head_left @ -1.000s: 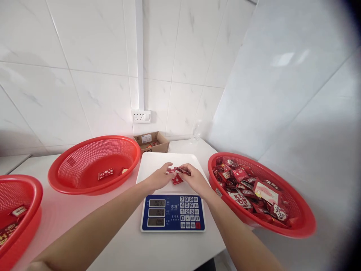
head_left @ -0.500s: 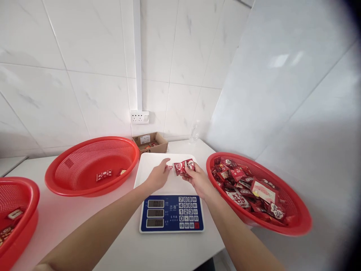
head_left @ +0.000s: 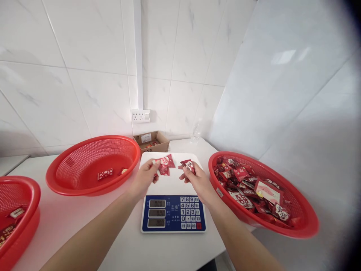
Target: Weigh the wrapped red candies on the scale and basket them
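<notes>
My left hand (head_left: 145,177) pinches several red packets (head_left: 165,164) above the left part of the white scale tray (head_left: 172,185). To its right, my right hand (head_left: 196,178) grips a red packet with white print (head_left: 188,166) over the tray's right side. A gap separates the packets of the two hands. Below them is the scale's blue panel (head_left: 174,213) with its keys and three small displays. A red basket (head_left: 299,222) at the right holds a heap of red packets (head_left: 245,188).
At the left, a red basket (head_left: 84,150) holds a few packets, and another red basket (head_left: 26,222) is cut off by the view's edge. A cardboard box (head_left: 159,145) and a clear bottle (head_left: 196,132) stand near the wall, below a socket (head_left: 141,116).
My left hand has closed on several red packets and moved left with them. My right hand now holds fewer packets. The top display's digits look different.
</notes>
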A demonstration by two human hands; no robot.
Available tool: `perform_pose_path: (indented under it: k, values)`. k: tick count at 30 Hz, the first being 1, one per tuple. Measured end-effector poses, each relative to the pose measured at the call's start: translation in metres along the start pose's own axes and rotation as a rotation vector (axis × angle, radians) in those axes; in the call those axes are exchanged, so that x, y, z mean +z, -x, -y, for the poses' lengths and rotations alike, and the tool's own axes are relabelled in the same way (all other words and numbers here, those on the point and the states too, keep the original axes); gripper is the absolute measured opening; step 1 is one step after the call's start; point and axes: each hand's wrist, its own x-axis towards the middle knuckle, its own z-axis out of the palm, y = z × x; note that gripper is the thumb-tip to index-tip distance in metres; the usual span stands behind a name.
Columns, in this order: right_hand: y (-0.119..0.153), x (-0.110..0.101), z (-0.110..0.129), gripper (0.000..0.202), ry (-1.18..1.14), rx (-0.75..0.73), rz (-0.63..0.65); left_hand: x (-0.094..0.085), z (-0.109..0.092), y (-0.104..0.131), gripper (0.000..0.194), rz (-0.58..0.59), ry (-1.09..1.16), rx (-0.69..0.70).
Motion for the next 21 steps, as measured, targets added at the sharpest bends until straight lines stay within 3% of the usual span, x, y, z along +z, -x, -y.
perform_pose_path:
  k: [5, 8, 10, 12, 17, 19, 21]
  values:
    - [0.002, -0.005, -0.003, 0.04, 0.029, 0.027, 0.018, -0.06, -0.034, -0.013, 0.039, -0.37, 0.088, 0.147]
    - [0.002, -0.001, -0.004, 0.039, 0.053, 0.031, 0.053, -0.076, -0.042, -0.012, 0.06, -0.405, 0.112, 0.107]
    - [0.003, 0.005, -0.002, 0.037, 0.077, 0.025, 0.091, -0.072, -0.038, -0.004, 0.072, -0.352, 0.081, 0.081]
    - [0.006, 0.012, 0.001, 0.035, 0.097, 0.022, 0.138, -0.057, -0.03, 0.008, 0.07, -0.246, 0.014, 0.085]
    - [0.018, 0.029, 0.01, 0.057, 0.135, 0.06, 0.287, -0.011, -0.009, 0.035, 0.027, 0.16, -0.212, 0.126]
    - [0.025, 0.031, 0.012, 0.063, 0.161, 0.058, 0.332, -0.002, -0.006, 0.039, 0.027, 0.219, -0.287, 0.163]
    - [0.03, 0.029, 0.014, 0.06, 0.196, 0.031, 0.359, -0.003, -0.009, 0.04, 0.027, 0.167, -0.37, 0.223]
